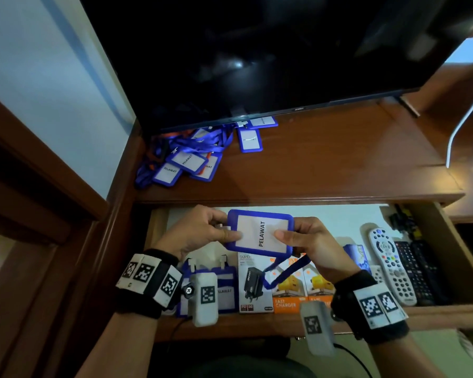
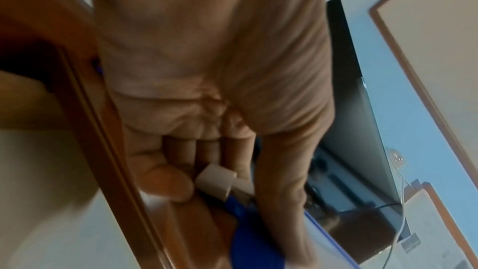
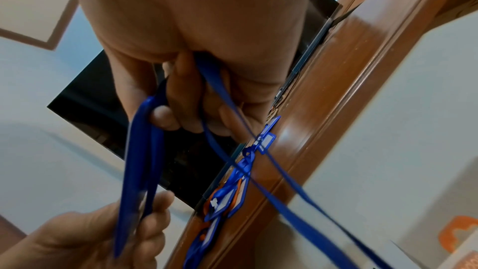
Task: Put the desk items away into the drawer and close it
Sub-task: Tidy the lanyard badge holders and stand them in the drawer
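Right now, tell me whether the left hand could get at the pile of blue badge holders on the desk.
Probably not yet: the left hand grips the blue-framed PELAWAT badge holder. The path to the pile of blue badge holders looks open.

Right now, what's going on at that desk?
A person holds one blue badge holder marked PELAWAT over the open drawer, the left hand pinching one edge and the right hand the other. Its blue strap hangs down from it. A pile of badges lies on the desk under the screen. The drawer already holds badges, charger boxes and remotes.
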Tool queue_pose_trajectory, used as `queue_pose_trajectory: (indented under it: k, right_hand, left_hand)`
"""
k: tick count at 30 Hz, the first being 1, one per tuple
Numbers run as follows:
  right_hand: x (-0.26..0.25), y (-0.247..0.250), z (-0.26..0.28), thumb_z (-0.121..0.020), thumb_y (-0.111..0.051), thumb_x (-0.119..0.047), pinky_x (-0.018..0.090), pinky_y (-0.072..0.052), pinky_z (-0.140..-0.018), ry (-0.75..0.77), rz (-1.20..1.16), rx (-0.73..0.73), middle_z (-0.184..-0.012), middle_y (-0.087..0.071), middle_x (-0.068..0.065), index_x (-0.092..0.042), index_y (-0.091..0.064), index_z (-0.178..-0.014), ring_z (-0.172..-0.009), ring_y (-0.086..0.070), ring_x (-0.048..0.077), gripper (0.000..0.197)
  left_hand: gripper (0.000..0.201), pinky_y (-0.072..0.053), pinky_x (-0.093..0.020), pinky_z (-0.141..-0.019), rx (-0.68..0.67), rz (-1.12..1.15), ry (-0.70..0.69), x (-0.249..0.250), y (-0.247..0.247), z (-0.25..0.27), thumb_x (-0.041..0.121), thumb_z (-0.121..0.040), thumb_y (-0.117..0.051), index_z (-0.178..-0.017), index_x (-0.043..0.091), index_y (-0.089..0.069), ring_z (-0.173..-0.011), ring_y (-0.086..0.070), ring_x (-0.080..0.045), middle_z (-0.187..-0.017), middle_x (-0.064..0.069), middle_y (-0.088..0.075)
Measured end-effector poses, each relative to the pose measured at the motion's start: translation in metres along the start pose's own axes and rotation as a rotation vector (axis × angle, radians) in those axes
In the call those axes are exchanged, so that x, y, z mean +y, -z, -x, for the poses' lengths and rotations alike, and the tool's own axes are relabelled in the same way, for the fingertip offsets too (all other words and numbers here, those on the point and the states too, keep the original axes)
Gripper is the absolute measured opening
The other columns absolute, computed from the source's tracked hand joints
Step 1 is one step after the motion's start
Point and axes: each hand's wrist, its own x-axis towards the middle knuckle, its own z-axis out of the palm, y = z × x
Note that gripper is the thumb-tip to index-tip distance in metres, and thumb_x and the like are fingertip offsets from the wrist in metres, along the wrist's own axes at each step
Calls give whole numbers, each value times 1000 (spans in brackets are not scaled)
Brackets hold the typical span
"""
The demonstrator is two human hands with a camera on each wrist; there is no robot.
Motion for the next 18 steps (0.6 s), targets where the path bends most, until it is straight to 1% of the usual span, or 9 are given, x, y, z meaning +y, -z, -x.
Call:
queue_pose_trajectory:
  k: [2, 5, 6, 8, 9, 12, 14, 16, 18]
  right_hand:
    - [0, -1, 0, -90, -52, 2, 20, -50, -46, -21, 24, -21, -68, -73, 3, 4, -65, -92, -54, -67, 12, 13]
    - [-1, 1, 0, -81, -64, -21, 48, -56, -56, -71, 115, -31, -86, -73, 19, 0, -67, -101, -74, -69, 43, 30]
    - [0, 1, 0, -78, -68, -26, 48, -55, -58, -90, 135, -27, -91, -72, 22, -2, -67, -103, -79, -65, 51, 35]
    - [4, 2, -2, -75, -75, -30, 38, -53, -53, -97, 149, -10, -92, -71, 25, -4, -69, -99, -77, -61, 56, 36]
    - [6, 3, -4, -72, -73, -32, 36, -50, -51, -91, 155, 1, -90, -70, 26, -4, -71, -94, -76, -60, 54, 36]
    - [12, 6, -5, -66, -73, -39, 42, -41, -64, -61, 152, -12, -88, -68, 32, -9, -76, -80, -73, -59, 44, 33]
    - [12, 6, -3, -79, -71, -24, 32, -45, -59, -52, 135, -28, -76, -73, 16, -11, -75, -74, -64, -64, 28, 15]
    - [11, 6, -5, -86, -65, -6, 20, -47, -56, -9, 120, -20, -69, -71, 1, 2, -69, -75, -59, -64, 10, 14]
    - [15, 9, -10, -79, -73, -13, 20, -48, -61, 59, 187, 24, -76, -64, 6, 15, -64, -76, -66, -64, 11, 29]
  left_hand:
    - [17, -50, -23, -75, -53, -59, 40, -1, 1, 2, 20, -75, -78, -91, 19, -77, -79, -67, -8, -85, 3, -75]
    - [11, -46, -19, -69, -116, -102, 71, -3, 2, 4, 22, -80, -73, -91, 20, -75, -74, -62, -7, -79, 3, -75]
    - [10, -46, -20, -70, -134, -102, 72, -3, 3, 5, 21, -82, -72, -91, 19, -75, -75, -62, -8, -80, 2, -75]
    - [10, -48, -23, -72, -168, -75, 77, -3, 5, 9, 24, -82, -69, -87, 16, -74, -75, -63, -11, -81, -1, -74]
    - [16, -48, -23, -71, -182, -45, 81, -4, 5, 11, 27, -81, -66, -84, 12, -72, -72, -62, -11, -79, -1, -73]
    - [28, -48, -20, -63, -215, -1, 126, -2, 5, 16, 31, -78, -61, -78, 3, -63, -61, -60, -8, -67, 0, -68]
    - [16, -48, -17, -61, -255, -31, 129, 1, 2, 17, 20, -85, -62, -77, 6, -65, -59, -64, -7, -66, -2, -71]
    - [10, -50, -17, -60, -262, -61, 132, 4, -1, 17, 12, -88, -62, -80, 8, -67, -59, -67, -9, -70, -4, -73]
    - [9, -52, -18, -61, -234, -70, 145, 5, -3, 18, 10, -87, -63, -80, 8, -67, -56, -67, -9, -71, -5, -73]
